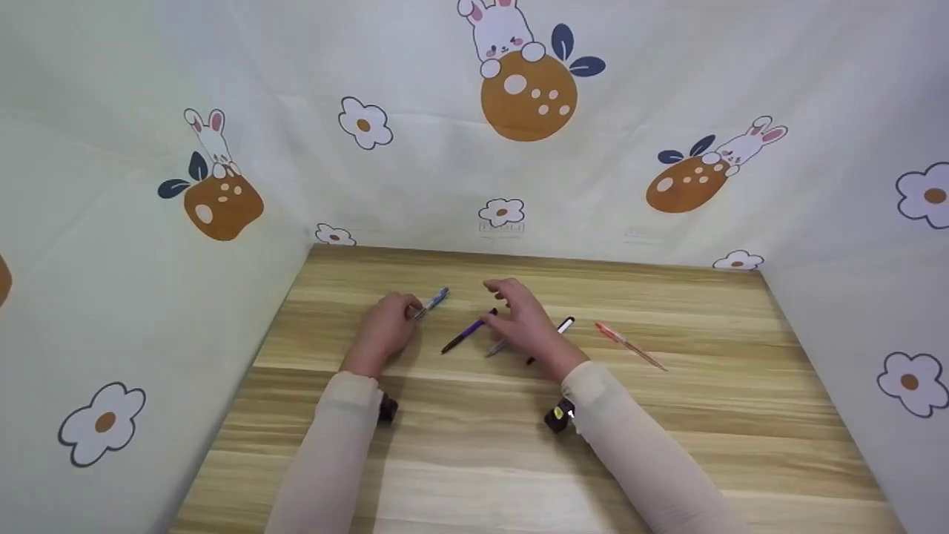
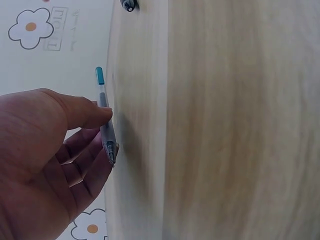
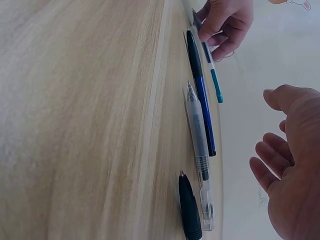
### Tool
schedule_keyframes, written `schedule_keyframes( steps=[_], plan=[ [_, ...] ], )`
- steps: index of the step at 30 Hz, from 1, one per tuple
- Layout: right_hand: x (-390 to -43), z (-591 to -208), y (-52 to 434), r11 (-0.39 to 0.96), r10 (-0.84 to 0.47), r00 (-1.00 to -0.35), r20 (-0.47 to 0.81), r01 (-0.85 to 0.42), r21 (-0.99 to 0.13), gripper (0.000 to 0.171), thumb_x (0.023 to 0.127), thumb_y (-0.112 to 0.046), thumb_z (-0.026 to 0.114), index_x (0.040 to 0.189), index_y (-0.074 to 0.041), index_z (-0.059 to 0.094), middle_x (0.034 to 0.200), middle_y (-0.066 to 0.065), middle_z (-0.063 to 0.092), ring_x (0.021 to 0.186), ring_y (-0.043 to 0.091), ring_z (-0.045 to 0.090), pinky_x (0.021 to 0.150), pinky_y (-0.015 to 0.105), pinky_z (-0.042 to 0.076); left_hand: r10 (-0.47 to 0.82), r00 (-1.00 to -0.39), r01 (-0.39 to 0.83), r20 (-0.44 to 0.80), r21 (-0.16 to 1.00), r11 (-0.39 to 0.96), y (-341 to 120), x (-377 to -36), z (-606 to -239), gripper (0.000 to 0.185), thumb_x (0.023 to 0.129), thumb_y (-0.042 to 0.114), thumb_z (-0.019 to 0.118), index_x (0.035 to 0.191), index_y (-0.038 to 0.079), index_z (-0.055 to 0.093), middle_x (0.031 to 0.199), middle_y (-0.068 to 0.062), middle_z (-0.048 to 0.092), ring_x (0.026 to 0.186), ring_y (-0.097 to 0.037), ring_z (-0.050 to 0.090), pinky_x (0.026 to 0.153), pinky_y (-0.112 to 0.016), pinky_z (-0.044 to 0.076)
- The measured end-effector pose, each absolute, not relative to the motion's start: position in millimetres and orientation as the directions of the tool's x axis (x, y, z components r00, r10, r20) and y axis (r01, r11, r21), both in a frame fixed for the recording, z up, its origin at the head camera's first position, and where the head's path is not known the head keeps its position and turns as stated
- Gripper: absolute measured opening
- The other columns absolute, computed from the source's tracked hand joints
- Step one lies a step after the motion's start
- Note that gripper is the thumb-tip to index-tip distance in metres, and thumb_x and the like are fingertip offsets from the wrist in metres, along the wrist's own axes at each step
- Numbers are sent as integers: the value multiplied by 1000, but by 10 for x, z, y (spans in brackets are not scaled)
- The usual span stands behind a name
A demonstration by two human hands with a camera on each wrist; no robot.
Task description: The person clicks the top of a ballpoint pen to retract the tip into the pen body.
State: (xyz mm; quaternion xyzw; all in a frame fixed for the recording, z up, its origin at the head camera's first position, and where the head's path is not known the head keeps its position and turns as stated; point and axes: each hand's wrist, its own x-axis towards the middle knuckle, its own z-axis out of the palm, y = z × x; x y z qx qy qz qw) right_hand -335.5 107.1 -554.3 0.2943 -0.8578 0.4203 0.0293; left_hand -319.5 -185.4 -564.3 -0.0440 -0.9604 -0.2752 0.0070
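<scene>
My left hand [image 1: 385,326] pinches a clear ballpoint pen with a blue-green end [image 2: 100,76] between thumb and fingers, its metal tip pointing back toward me. Fingers spread and apart, my right hand [image 1: 523,319] hovers over the pens with nothing in its grasp. Below it lie a purple-blue pen with a dark grip [image 1: 467,332] and a translucent grey pen [image 3: 196,127], the latter partly hidden in the head view. A black-and-white pen [image 1: 566,326] is half covered by the right wrist. Farther right lies a clear pen with a red-orange end [image 1: 612,334].
The pens lie on a wood-grain table [image 1: 460,460]. Pale fabric walls [image 1: 415,185] printed with rabbits, oranges and flowers enclose its back and sides. A small black camera [image 1: 560,415] sits under the right wrist, another [image 1: 388,409] by the left.
</scene>
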Motion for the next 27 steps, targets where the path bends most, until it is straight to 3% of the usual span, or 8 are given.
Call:
schedule_keyframes(
  steps=[27],
  plan=[
    [-3327,-5529,1096,461,-483,-818,311,-540,-704,58,100,-7,81,153,1,57,143,25,61,130,40,61,109,54,53,69,-998,59,2,540,840,-1889,-3176,-5657,30,102,8,74,131,4,77,117,-13,76,106,-31,70,98,-51,58]
  ],
)
